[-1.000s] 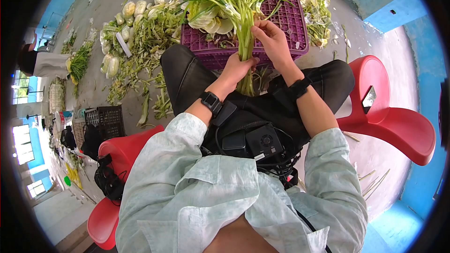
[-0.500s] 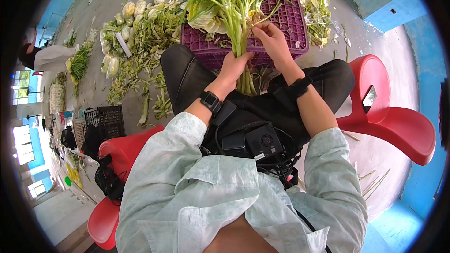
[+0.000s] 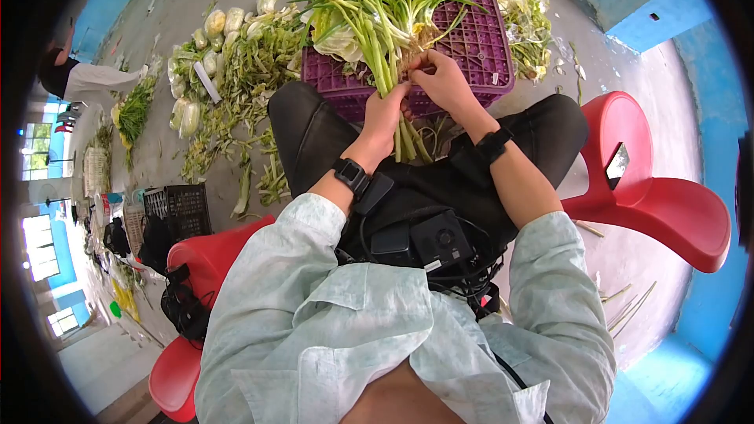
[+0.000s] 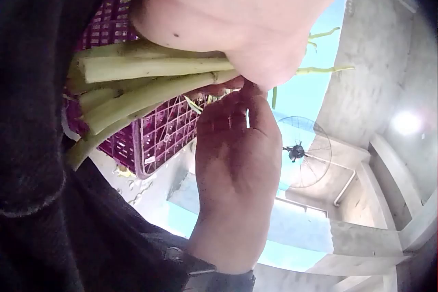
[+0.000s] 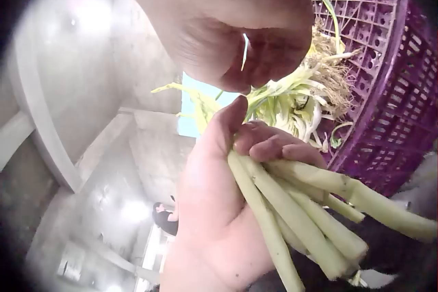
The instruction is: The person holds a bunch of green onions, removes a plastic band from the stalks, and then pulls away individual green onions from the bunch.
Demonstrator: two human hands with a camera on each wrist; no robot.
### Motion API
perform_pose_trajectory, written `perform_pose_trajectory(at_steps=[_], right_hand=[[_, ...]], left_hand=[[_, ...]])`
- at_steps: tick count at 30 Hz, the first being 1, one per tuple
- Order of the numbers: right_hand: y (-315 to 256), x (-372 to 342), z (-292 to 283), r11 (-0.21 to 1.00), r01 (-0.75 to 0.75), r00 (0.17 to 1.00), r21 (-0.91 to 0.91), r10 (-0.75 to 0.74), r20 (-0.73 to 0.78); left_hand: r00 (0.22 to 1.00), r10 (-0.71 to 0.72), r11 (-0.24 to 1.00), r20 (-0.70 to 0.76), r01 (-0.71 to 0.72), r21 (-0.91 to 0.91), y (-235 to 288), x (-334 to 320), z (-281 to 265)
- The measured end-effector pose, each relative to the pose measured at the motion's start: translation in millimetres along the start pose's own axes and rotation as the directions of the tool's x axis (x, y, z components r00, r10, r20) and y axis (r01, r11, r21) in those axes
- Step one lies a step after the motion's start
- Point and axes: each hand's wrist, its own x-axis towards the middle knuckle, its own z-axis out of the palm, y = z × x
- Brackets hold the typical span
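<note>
My left hand [image 3: 381, 120] wraps round a bunch of long green stalks [image 3: 382, 63] in front of the purple crate [image 3: 496, 47]. Pale cut ends of these stalks [image 5: 328, 237] stick out below the hand in the right wrist view. Narrow green leaves fan out at the top, over the crate. Beside the left thumb, my right hand [image 3: 445, 85] has curled fingers that meet at the bunch; I cannot tell what its fingertips pinch. Behind the hands, scallions with stringy brown roots [image 5: 335, 83] lie on the crate.
A leafy cabbage [image 3: 338, 35] lies on the crate. Trimmed greens [image 3: 243, 102] and whole cabbages [image 3: 224, 23] cover the floor to the left. Red chairs stand at the left [image 3: 212, 259] and right [image 3: 628, 149]. A black crate [image 3: 179, 208] and another person [image 3: 67, 74] are farther left.
My right hand has moved down and left, from beside the roots to the left thumb. My left hand has turned slightly, and the stalks lean more to the left. The far person has shifted.
</note>
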Motion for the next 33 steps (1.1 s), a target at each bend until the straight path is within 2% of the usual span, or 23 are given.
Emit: perform_pose_trajectory(at_steps=[1, 3, 8, 13, 15, 18, 19, 21, 22, 23, 25, 26, 28, 32, 33], right_hand=[[-1, 1, 0, 1.000, 0.016, 1.000, -0.025, -0.016, -0.014], [-8, 4, 0, 0.999, 0.015, 0.999, 0.037, -0.014, -0.031], [-8, 29, 0, 0.998, 0.023, 0.998, 0.063, -0.019, -0.067], [10, 103, -19, 0.969, -0.245, 0.969, 0.023, 0.244, 0.046], [60, 155, -31, 0.931, -0.234, 0.962, -0.280, 0.264, 0.073], [99, 179, -38, 0.871, -0.185, 0.981, -0.455, 0.188, -0.039], [107, 181, -39, 0.895, -0.156, 0.988, -0.418, 0.148, -0.050], [118, 183, -34, 0.861, -0.136, 0.989, -0.491, 0.088, -0.122], [120, 184, -31, 0.880, -0.124, 0.990, -0.459, 0.077, -0.120], [123, 185, -27, 0.854, -0.050, 0.993, -0.518, -0.012, -0.116], [136, 200, -22, 0.904, -0.180, 0.983, -0.388, 0.178, -0.043], [146, 207, -17, 0.845, -0.121, 0.992, -0.521, 0.079, -0.102], [120, 195, -12, 0.822, -0.212, 0.972, -0.528, 0.122, -0.200], [103, 187, -13, 0.834, -0.337, 0.938, -0.437, 0.259, -0.230], [106, 188, -13, 0.862, -0.333, 0.934, -0.381, 0.249, -0.255]], left_hand=[[1.000, -0.001, 1.000, 0.002, 0.001, -0.016, -1, 1, 0], [1.000, -0.005, 0.999, 0.002, 0.006, -0.050, -2, 2, -1], [1.000, -0.027, 0.999, 0.010, 0.027, -0.024, -2, -2, -6], [0.999, -0.033, 0.999, -0.029, 0.032, -0.029, -1, -5, -10], [0.999, -0.027, 1.000, -0.039, 0.027, -0.004, -2, -4, -12], [1.000, -0.012, 0.998, -0.024, 0.010, -0.054, 0, -9, -18], [1.000, -0.006, 0.998, -0.021, 0.005, -0.069, 3, -11, -18], [0.999, 0.008, 0.997, -0.052, -0.012, -0.078, 8, -13, -20], [0.998, 0.013, 0.996, -0.062, -0.018, -0.083, 8, -15, -23], [0.997, 0.013, 0.996, -0.072, -0.020, -0.087, 7, -18, -26], [0.995, 0.017, 0.995, -0.095, -0.026, -0.091, 9, -20, -30], [0.994, 0.010, 0.995, -0.110, -0.021, -0.096, 9, -21, -31], [0.991, 0.001, 0.995, -0.136, -0.015, -0.101, 8, -23, -32], [0.990, 0.000, 0.996, -0.141, -0.013, -0.091, 8, -22, -36], [0.989, 0.002, 0.996, -0.145, -0.015, -0.087, 9, -21, -36]])
